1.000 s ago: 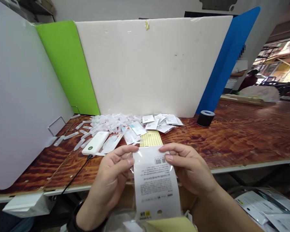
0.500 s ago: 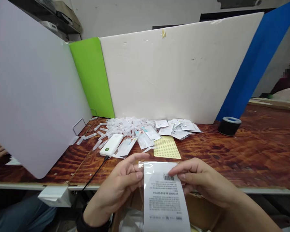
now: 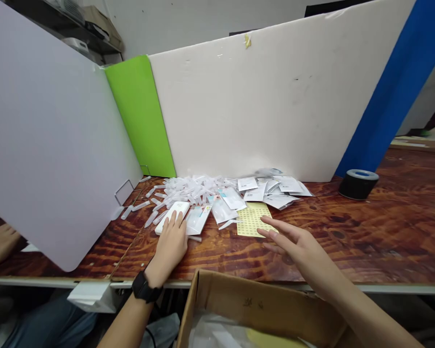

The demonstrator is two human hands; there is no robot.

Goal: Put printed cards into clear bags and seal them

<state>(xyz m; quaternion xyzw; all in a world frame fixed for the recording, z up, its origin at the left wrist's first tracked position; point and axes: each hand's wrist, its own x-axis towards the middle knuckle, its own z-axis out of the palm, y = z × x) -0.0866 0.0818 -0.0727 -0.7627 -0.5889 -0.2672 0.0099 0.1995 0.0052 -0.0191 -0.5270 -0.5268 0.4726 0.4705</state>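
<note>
My left hand [image 3: 172,241] reaches over the table with its fingers stretched out over a white power bank [image 3: 177,209]. Just right of those fingers lies a clear packet with a printed card [image 3: 198,220]. My right hand [image 3: 293,241] hovers with fingers apart and nothing in it, near the front right corner of a yellow sticker sheet [image 3: 252,227]. Behind the sheet is a pile of white-backed packets [image 3: 275,188], with a blurred packet [image 3: 268,171] at its back against the white board. Small translucent plastic tubes [image 3: 195,188] are heaped to the left.
An open cardboard box [image 3: 246,302] with plastic bags inside stands below the table's front edge. White board [image 3: 257,106], green panel [image 3: 141,116] and blue panel [image 3: 380,96] wall the back. A black tape roll [image 3: 358,184] sits right. Another person's hand [image 3: 2,241] shows at left.
The printed packet has left both hands, and a blurred packet now shows behind the pile. My left hand moved forward onto the power bank; my right hand opened and moved slightly forward.
</note>
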